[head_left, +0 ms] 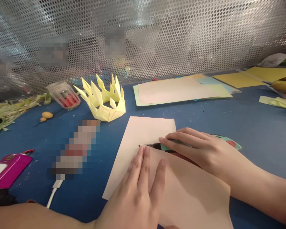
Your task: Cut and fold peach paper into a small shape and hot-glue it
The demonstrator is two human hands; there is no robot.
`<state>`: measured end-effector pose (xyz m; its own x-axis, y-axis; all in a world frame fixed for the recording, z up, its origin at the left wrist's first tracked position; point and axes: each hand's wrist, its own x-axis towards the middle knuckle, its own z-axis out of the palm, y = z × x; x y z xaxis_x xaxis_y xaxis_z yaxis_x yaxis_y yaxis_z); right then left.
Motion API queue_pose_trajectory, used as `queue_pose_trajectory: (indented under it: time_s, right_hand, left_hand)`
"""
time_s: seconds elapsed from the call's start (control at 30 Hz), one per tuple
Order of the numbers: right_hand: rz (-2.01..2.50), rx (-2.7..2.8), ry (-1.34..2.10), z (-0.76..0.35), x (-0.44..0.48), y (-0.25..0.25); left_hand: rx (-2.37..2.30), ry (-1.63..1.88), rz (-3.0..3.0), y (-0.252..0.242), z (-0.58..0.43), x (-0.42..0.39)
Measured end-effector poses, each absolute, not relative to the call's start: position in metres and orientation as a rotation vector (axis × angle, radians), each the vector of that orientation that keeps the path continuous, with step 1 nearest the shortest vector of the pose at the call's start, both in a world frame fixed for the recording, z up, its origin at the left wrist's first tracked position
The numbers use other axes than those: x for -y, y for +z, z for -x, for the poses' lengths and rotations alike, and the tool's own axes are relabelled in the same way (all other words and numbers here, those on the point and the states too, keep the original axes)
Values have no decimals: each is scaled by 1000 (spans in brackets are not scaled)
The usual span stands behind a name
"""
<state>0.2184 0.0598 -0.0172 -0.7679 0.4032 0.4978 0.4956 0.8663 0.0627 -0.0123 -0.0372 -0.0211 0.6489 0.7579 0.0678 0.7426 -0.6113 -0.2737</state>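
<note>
A pale pink sheet of paper (152,127) lies before me, its near part raised as a curved flap (193,190). My left hand (138,187) lies on this flap near its upper edge, fingers stretched out and holding nothing. My right hand (200,146) curls over a teal and black bladed tool (168,144) along that edge. The tool's dark pointed end reaches close to my left fingertips. Its teal and red rear end shows beyond my knuckles. My right thumb is hidden, as is much of the tool, so its exact kind is unclear.
A yellow folded-paper crown (109,111) stands behind the sheet, beside a clear jar (64,95) with red pieces. Stacked paper (166,92) lies at the back. On the left are a magenta device (11,168) and a white cable (52,194). Perforated metal (157,38) rises behind.
</note>
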Motion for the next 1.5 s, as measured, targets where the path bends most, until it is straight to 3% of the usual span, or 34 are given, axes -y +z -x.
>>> queue_pose_trajectory:
  time_s: [0.47, 0.83, 1.27, 1.5]
  right_hand:
    - [700, 2547, -145, -214, -61, -17]
    - [711, 2391, -451, -215, -84, -26]
    - [1487, 2220, -512, -274, -131, 2]
    - [1808, 2118, -473, -308, -156, 0]
  left_hand:
    - [1215, 71, 2593, -23, 11, 37]
    - [1110, 26, 2556, -23, 16, 35]
    - [1061, 0, 2538, -10, 18, 36]
    - [952, -355, 2584, -22, 18, 35]
